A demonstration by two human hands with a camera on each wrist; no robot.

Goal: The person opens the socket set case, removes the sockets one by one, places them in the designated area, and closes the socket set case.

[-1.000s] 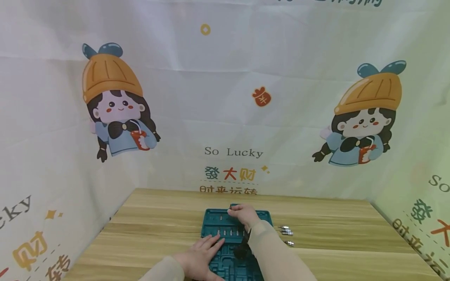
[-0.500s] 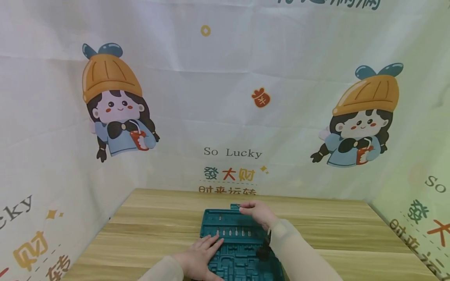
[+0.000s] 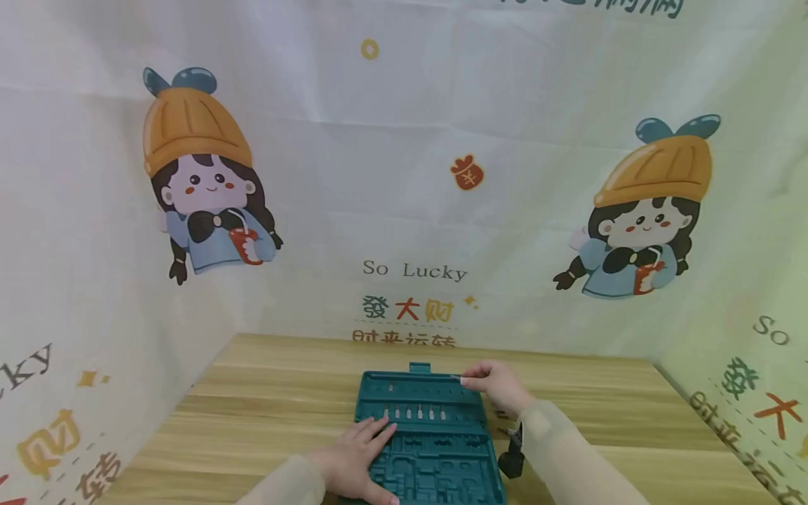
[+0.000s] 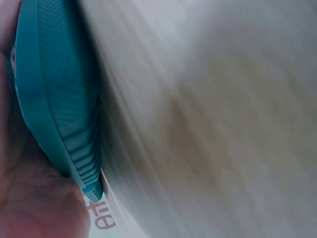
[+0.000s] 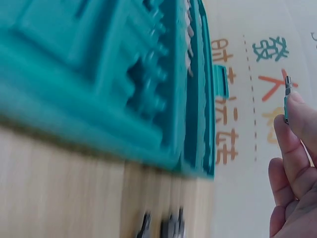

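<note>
A teal plastic tool case lies unfolded on the wooden table, its tray full of moulded recesses. In its far half a row of small bits stands upright, with a single bit farther back. My left hand rests on the case's left side with fingers spread. The left wrist view has the case's ribbed side against that palm. Above the far right corner, my right hand pinches a small screwdriver bit between thumb and index finger, its metal tip pointing up in the right wrist view.
Several dark metal pieces lie on the table just right of the case, partly behind the right hand in the head view. A latch tab sticks out from the far edge. Printed cloth hangs behind the table.
My right hand has moved rightward from the latch at the far edge to the far right corner, carrying the bit. The left hand stays on the case.
</note>
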